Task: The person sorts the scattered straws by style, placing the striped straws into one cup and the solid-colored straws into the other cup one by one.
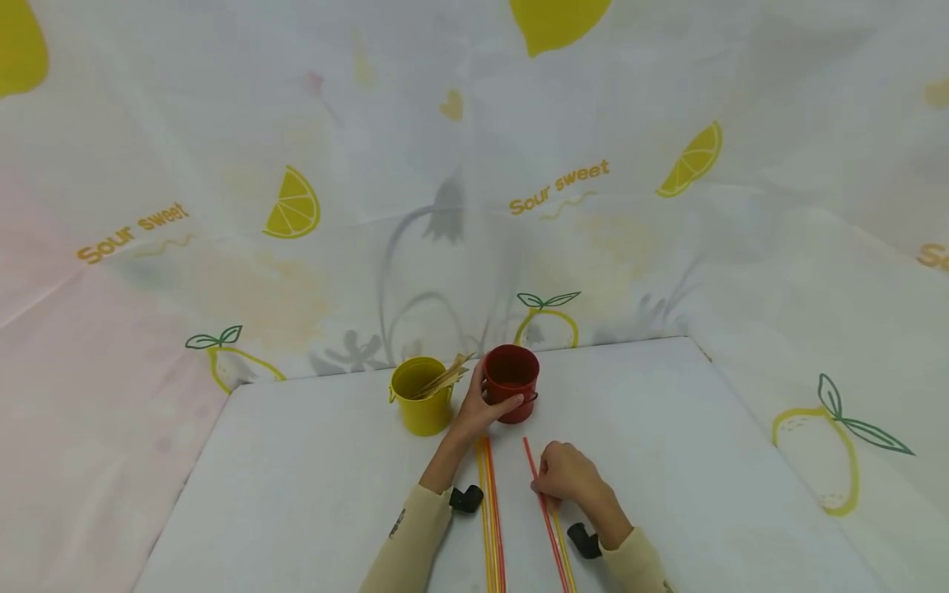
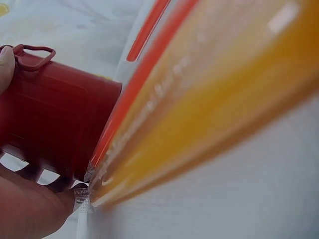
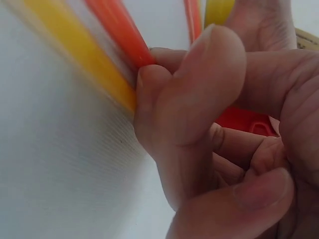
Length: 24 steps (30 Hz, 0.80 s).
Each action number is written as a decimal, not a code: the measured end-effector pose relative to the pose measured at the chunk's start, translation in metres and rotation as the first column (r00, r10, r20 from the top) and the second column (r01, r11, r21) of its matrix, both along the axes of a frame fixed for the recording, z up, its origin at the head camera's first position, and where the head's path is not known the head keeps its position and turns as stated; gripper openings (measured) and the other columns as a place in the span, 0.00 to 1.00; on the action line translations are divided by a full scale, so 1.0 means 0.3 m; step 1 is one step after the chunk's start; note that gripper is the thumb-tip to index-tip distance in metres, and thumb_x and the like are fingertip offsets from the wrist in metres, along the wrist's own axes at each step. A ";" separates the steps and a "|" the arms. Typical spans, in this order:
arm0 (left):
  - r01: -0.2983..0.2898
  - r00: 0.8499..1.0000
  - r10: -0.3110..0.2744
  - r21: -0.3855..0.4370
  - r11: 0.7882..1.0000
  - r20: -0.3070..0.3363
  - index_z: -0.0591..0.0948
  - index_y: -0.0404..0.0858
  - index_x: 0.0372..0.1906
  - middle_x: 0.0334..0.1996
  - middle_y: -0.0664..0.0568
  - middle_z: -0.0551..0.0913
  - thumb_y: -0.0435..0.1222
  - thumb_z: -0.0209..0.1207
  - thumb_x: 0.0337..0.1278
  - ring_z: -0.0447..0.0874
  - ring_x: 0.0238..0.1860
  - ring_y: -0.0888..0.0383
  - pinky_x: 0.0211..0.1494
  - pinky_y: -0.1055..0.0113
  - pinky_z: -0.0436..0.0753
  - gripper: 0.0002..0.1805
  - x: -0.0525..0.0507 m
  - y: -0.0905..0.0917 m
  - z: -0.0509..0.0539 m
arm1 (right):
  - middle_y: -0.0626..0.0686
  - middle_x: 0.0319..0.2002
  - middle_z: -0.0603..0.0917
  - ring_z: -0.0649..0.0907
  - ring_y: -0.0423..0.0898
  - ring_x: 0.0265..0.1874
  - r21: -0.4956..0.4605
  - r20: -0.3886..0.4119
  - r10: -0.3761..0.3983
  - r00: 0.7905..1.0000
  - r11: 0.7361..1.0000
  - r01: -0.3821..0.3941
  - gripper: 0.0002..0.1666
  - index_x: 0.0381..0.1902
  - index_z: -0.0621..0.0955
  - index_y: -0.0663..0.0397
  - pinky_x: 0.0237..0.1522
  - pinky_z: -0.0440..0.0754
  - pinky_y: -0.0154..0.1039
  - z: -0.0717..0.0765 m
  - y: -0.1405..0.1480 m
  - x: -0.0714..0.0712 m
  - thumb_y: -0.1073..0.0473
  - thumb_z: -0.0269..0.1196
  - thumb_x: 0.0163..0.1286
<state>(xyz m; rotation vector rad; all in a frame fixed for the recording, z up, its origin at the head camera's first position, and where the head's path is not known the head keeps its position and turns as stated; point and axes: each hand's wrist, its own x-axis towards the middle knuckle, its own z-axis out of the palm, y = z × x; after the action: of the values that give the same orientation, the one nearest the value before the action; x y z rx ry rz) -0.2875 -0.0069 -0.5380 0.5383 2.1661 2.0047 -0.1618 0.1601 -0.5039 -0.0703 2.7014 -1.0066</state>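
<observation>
My left hand (image 1: 483, 409) grips a small red bucket (image 1: 515, 411) from its left side, the thumb across its front. In the left wrist view the bucket (image 2: 60, 114) has a wire handle and fingers curl round its far side. My right hand (image 1: 571, 476) has curled fingers at a long red straw (image 1: 550, 531), with a yellow straw (image 1: 563, 548) beside it. In the right wrist view fingertips pinch the red straw (image 3: 122, 30); the yellow straw (image 3: 89, 50) runs to the same fingers, its end hidden. More yellow and red straws (image 1: 492, 515) lie between the forearms.
To the left of the red bucket stands a yellow bucket (image 1: 424, 413) with thin tan strips (image 1: 443, 380) leaning out of it. The white table (image 1: 296, 494) ends at a lemon-printed cloth (image 1: 460, 206) behind and at the sides. A black wrist device (image 1: 465, 498) sits on the left wrist.
</observation>
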 end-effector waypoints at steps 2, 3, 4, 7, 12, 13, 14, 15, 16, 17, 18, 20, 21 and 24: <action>0.000 1.000 0.000 0.002 1.000 -0.005 0.54 0.51 0.76 0.69 0.49 0.64 0.37 0.70 0.56 0.66 0.66 0.46 0.66 0.49 0.70 0.48 -0.001 -0.002 -0.001 | 0.47 0.10 0.75 0.75 0.40 0.09 -0.028 0.011 0.008 1.000 1.000 -0.007 0.14 0.16 0.77 0.55 0.14 0.66 0.31 0.001 0.005 -0.002 0.66 0.71 0.55; 0.003 1.000 -0.003 0.006 1.000 -0.010 0.54 0.51 0.76 0.69 0.49 0.65 0.37 0.70 0.56 0.66 0.65 0.46 0.66 0.49 0.70 0.48 -0.001 -0.002 0.000 | 0.47 0.09 0.75 0.76 0.40 0.09 -0.040 0.014 0.009 1.000 0.999 -0.008 0.14 0.16 0.77 0.55 0.14 0.66 0.31 0.000 0.008 -0.003 0.66 0.71 0.54; 0.005 1.000 -0.005 0.004 1.000 -0.009 0.54 0.51 0.76 0.68 0.50 0.65 0.37 0.70 0.56 0.67 0.65 0.47 0.66 0.50 0.70 0.48 0.000 -0.002 0.002 | 0.47 0.10 0.75 0.76 0.40 0.09 -0.054 0.016 0.012 1.000 0.998 -0.011 0.14 0.15 0.77 0.54 0.14 0.65 0.31 0.000 0.012 -0.004 0.66 0.71 0.54; 0.007 1.000 -0.006 0.011 1.000 -0.024 0.55 0.47 0.76 0.68 0.48 0.66 0.36 0.70 0.56 0.67 0.65 0.46 0.65 0.49 0.71 0.47 0.014 -0.003 0.030 | 0.46 0.09 0.75 0.74 0.39 0.09 -0.102 0.019 0.032 0.999 0.994 -0.030 0.13 0.14 0.77 0.55 0.13 0.64 0.31 -0.003 0.027 -0.011 0.65 0.70 0.53; 0.013 0.999 -0.013 -0.008 1.000 -0.035 0.55 0.39 0.75 0.68 0.42 0.66 0.33 0.68 0.57 0.67 0.64 0.43 0.64 0.49 0.72 0.45 0.055 -0.015 0.104 | 0.45 0.10 0.76 0.72 0.38 0.09 -0.175 0.053 0.060 0.997 0.983 -0.050 0.11 0.16 0.81 0.56 0.11 0.62 0.31 0.007 0.064 -0.023 0.63 0.68 0.54; 0.014 0.999 -0.015 -0.016 1.000 -0.035 0.56 0.39 0.75 0.67 0.42 0.66 0.33 0.68 0.57 0.68 0.64 0.44 0.64 0.50 0.72 0.45 0.060 -0.017 0.114 | 0.46 0.11 0.77 0.73 0.38 0.09 -0.193 0.060 0.056 0.997 0.980 -0.044 0.10 0.17 0.81 0.56 0.11 0.63 0.31 0.014 0.072 -0.026 0.62 0.68 0.55; 0.016 0.999 -0.016 -0.021 1.000 -0.029 0.55 0.39 0.76 0.68 0.42 0.66 0.32 0.68 0.57 0.68 0.64 0.44 0.64 0.50 0.72 0.45 0.062 -0.019 0.117 | 0.46 0.12 0.78 0.74 0.39 0.10 -0.209 0.064 0.049 0.997 0.977 -0.034 0.09 0.20 0.82 0.56 0.11 0.64 0.31 0.023 0.080 -0.028 0.62 0.67 0.57; 0.016 0.999 -0.017 -0.025 1.000 -0.028 0.55 0.39 0.76 0.68 0.42 0.66 0.32 0.68 0.58 0.68 0.64 0.44 0.64 0.50 0.72 0.45 0.061 -0.020 0.117 | 0.47 0.14 0.80 0.76 0.40 0.11 -0.226 0.067 0.038 0.997 0.974 -0.022 0.08 0.22 0.82 0.57 0.12 0.64 0.31 0.035 0.089 -0.029 0.61 0.67 0.59; 0.015 0.999 -0.016 -0.024 1.000 -0.034 0.55 0.39 0.75 0.67 0.42 0.66 0.33 0.68 0.58 0.68 0.63 0.44 0.63 0.50 0.73 0.45 0.063 -0.021 0.118 | 0.48 0.15 0.81 0.78 0.41 0.11 -0.242 0.062 0.026 0.998 0.970 -0.010 0.07 0.25 0.82 0.57 0.12 0.65 0.31 0.049 0.098 -0.031 0.61 0.66 0.60; 0.013 0.999 -0.013 -0.019 1.000 -0.034 0.55 0.39 0.75 0.67 0.42 0.66 0.33 0.68 0.57 0.68 0.63 0.43 0.63 0.49 0.73 0.45 0.059 -0.020 0.109 | 0.49 0.17 0.82 0.79 0.42 0.12 -0.256 0.053 0.011 0.999 0.967 0.003 0.06 0.27 0.82 0.58 0.13 0.65 0.32 0.065 0.106 -0.032 0.60 0.65 0.61; 0.012 0.999 -0.013 -0.008 1.000 -0.033 0.55 0.40 0.75 0.67 0.42 0.66 0.33 0.68 0.57 0.68 0.63 0.43 0.63 0.49 0.73 0.45 0.053 -0.017 0.098 | 0.50 0.18 0.83 0.80 0.43 0.13 -0.272 0.043 -0.005 0.999 0.962 0.016 0.06 0.29 0.82 0.58 0.13 0.65 0.32 0.083 0.115 -0.032 0.60 0.65 0.62; 0.015 0.999 -0.015 0.013 1.000 -0.029 0.55 0.42 0.76 0.68 0.43 0.66 0.33 0.68 0.57 0.67 0.64 0.43 0.63 0.48 0.72 0.46 0.036 -0.011 0.067 | 0.52 0.20 0.84 0.80 0.44 0.14 -0.293 0.012 -0.038 0.999 0.955 0.040 0.07 0.32 0.83 0.60 0.13 0.66 0.32 0.123 0.133 -0.031 0.60 0.64 0.64; 0.015 1.000 -0.014 0.023 1.000 -0.028 0.56 0.43 0.76 0.68 0.43 0.65 0.33 0.69 0.56 0.67 0.64 0.42 0.63 0.47 0.72 0.46 0.028 -0.008 0.052 | 0.52 0.21 0.84 0.81 0.45 0.15 -0.300 -0.006 -0.056 0.998 0.953 0.051 0.08 0.32 0.83 0.60 0.14 0.66 0.33 0.146 0.142 -0.030 0.59 0.64 0.65; 0.007 1.000 -0.007 0.038 0.999 -0.018 0.56 0.47 0.76 0.68 0.46 0.65 0.34 0.69 0.56 0.67 0.64 0.43 0.63 0.48 0.72 0.47 0.006 -0.001 0.014 | 0.52 0.23 0.85 0.82 0.48 0.16 -0.312 -0.069 -0.112 0.991 0.946 0.086 0.09 0.34 0.82 0.60 0.16 0.70 0.35 0.217 0.164 -0.027 0.58 0.63 0.67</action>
<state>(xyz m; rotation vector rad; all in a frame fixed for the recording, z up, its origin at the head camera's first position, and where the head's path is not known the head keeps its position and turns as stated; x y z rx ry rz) -0.2858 -0.0072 -0.5337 0.5707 2.1369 2.0494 -0.1700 0.2093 -0.4389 -0.0363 2.6187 -1.4834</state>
